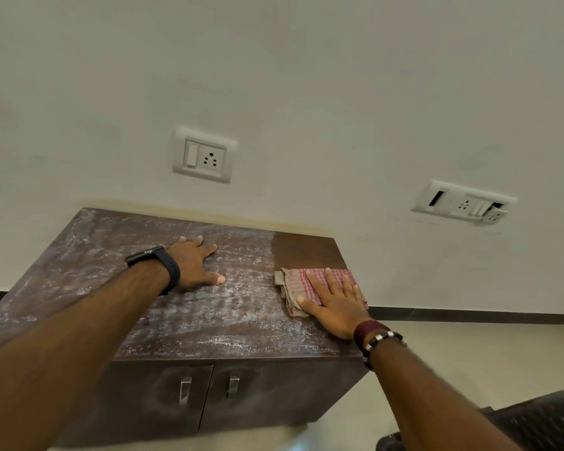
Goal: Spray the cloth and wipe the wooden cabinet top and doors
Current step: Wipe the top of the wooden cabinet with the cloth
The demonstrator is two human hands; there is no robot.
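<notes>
I see my right hand (334,302) pressing the checked cloth (302,286) onto the dusty cabinet top (209,317), fingers spread; my left hand (194,263) rests flat, fingers apart

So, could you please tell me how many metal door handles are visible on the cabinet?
2: left handle on the left door, right handle on the right door, flanking the centre seam. None appear hidden.

Between your hands, the cabinet top (183,317) lies bare, so you can pass freely there. The wall (306,92) closes off its far edge, with a socket plate (204,154) above. Your left hand (194,263) lies flat mid-top; the cloth (302,288) under your right hand (336,304) fills the right edge.
</notes>
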